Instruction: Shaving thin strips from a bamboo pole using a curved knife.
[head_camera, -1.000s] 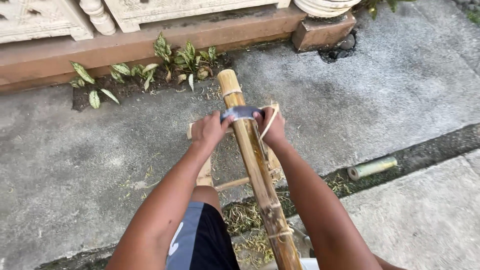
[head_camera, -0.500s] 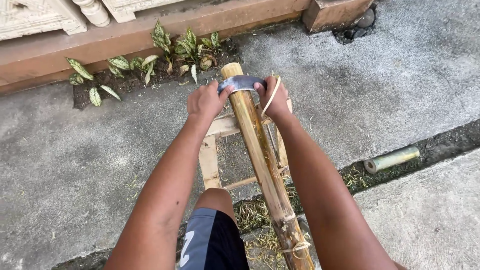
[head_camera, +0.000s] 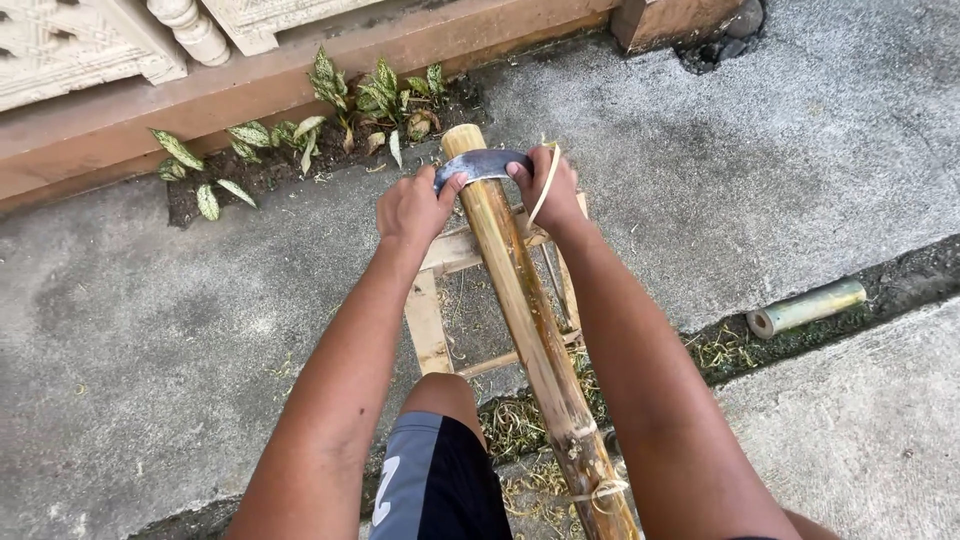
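- I see 2 hands on a curved blade (head_camera: 483, 163) laid across the bamboo pole (head_camera: 520, 310) near its far end; the pole rests on a wooden frame (head_camera: 432, 300).
- Left hand (head_camera: 415, 208) is closed on the blade's left end, right hand (head_camera: 548, 185) closed on its right end.
- I judge a slip most likely: the round pole could roll, bringing the edge toward my knee (head_camera: 438, 395).
- The fingers hide the blade's ends; the pole's near end is cut off.

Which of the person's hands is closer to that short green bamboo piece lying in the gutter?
Right. The right hand grips the curved blade on the side toward the bamboo piece; the left hand is across the pole.
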